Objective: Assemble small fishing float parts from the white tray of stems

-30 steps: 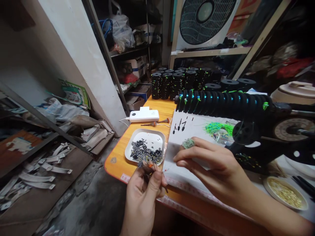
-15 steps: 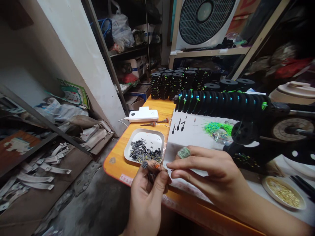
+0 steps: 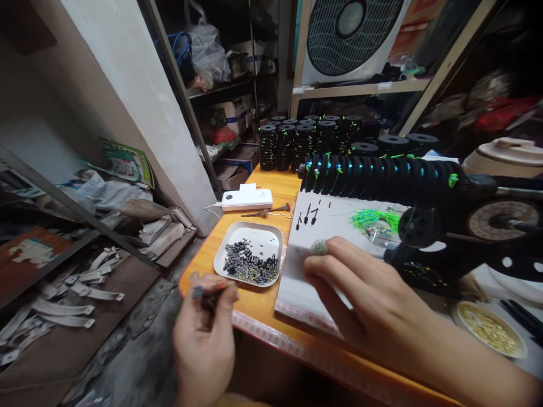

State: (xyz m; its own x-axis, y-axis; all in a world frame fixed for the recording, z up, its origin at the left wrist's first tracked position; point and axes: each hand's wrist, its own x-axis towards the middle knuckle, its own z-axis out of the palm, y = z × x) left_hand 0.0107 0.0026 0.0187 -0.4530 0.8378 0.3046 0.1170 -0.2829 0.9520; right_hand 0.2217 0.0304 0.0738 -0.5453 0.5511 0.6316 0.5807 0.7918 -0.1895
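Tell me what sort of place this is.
Probably a small workshop: a white square tray of small dark parts, a long black ribbed cylinder, and cluttered grey metal shelving.

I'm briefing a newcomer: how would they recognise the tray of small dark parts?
Start at the orange table. By its near-left corner sits a white tray with rounded corners. Its dark parts set it apart from the round dish of gold pieces.
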